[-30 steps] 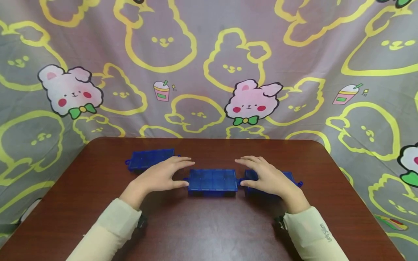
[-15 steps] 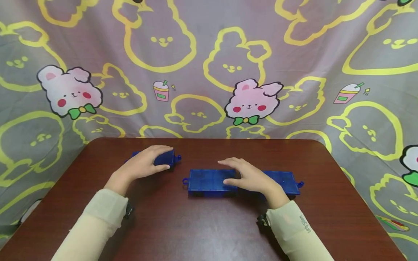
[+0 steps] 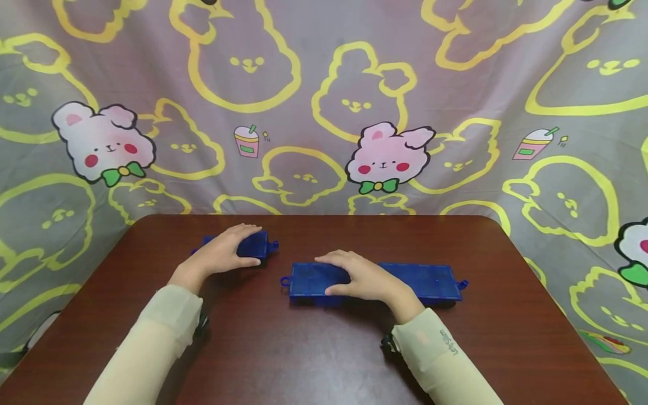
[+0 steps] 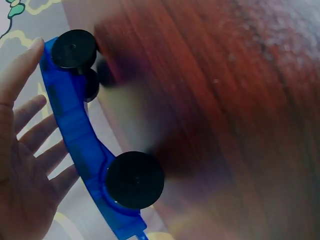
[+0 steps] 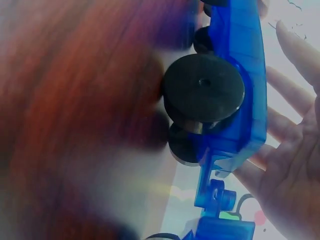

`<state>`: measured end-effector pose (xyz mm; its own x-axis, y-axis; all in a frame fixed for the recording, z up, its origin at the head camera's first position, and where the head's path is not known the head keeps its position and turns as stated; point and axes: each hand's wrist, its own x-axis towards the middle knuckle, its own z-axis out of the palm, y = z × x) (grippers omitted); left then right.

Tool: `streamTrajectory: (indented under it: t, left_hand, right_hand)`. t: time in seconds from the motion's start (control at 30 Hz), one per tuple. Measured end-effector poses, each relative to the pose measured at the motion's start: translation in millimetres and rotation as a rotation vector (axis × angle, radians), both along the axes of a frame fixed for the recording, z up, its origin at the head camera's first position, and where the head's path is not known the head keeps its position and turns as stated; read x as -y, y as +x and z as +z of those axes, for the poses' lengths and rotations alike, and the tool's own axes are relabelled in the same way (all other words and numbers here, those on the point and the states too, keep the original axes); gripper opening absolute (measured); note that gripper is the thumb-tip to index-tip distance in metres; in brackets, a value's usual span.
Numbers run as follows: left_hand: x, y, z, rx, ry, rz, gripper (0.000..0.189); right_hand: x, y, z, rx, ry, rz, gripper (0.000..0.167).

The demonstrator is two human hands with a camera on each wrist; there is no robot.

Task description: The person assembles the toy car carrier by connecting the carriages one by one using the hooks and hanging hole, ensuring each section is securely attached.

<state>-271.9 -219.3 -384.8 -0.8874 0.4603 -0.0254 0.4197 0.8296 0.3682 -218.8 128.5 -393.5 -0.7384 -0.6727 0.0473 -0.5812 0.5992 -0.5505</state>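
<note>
Blue see-through plastic makes up three toy train wagons in the head view, all on the dark brown table (image 3: 304, 360). The left wagon (image 3: 252, 247) is set back near the far edge, with the left hand (image 3: 217, 251) over it, fingers toward its far side and thumb by its near side. The right hand (image 3: 361, 277) spans the middle wagon (image 3: 306, 278) likewise, covering its right part. The right wagon (image 3: 427, 281) continues in line with it. A ring (image 3: 286, 281) sticks out at the middle wagon's left end, well apart from the hook (image 3: 273, 246) on the left wagon. The right sleeve (image 3: 432, 340) carries small tilted lettering that seems to read "LetsSlim"; no writing is legible on the wagons.

In the left wrist view, thumb and fingers are spread apart, the thumb tip at the wagon's edge; how firmly it presses, I cannot tell. Black wheels (image 4: 135, 180) show below the body.

In the right wrist view the fingers are likewise apart, reaching behind the wagon, with no firm hold visible. A coupling (image 5: 216, 192) lies between two blue bodies; whether it is latched is unclear. My judgement: a tug or lift on one wagon could slip that link, and an uneven push could set the free-standing left wagon rolling askew.
</note>
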Motion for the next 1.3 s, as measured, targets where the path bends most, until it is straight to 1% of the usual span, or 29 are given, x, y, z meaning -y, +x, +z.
streamTrajectory:
  t: [0.17,0.33,0.6,0.83,1.07,1.17,1.3]
  left_hand:
    - [1.1,-3.5,-3.9,0.015,-0.006,0.011,0.084]
    - [1.8,-7.1,-6.5,0.005,-0.022,0.014,0.083]
    - [2.3,-9.5,-5.1,0.000,-0.039,0.018,0.080]
    - [-0.5,-5.7,-0.3,0.014,-0.062,0.012,0.080]
    - [-1.0,-3.0,3.4,-0.011,-0.068,-0.007,0.081]
    - [-1.6,-0.6,6.1,-0.012,-0.074,-0.012,0.081]
    - [-2.3,2.4,8.7,-0.034,-0.087,-0.027,0.081]
  right_hand:
    - [3,0.7,-1.9,0.025,0.038,-0.009,0.068]
    - [3,1.8,-1.2,0.026,0.057,-0.017,0.067]
    - [3,2.0,-0.3,0.019,0.064,-0.018,0.067]
    - [3,2.1,-2.0,0.017,0.070,-0.014,0.065]
    - [4,3.4,-1.8,0.011,0.065,-0.011,0.064]
    - [3,3.7,-2.6,0.005,0.060,-0.011,0.063]
    - [3,4.1,-3.4,-0.001,0.058,-0.013,0.063]
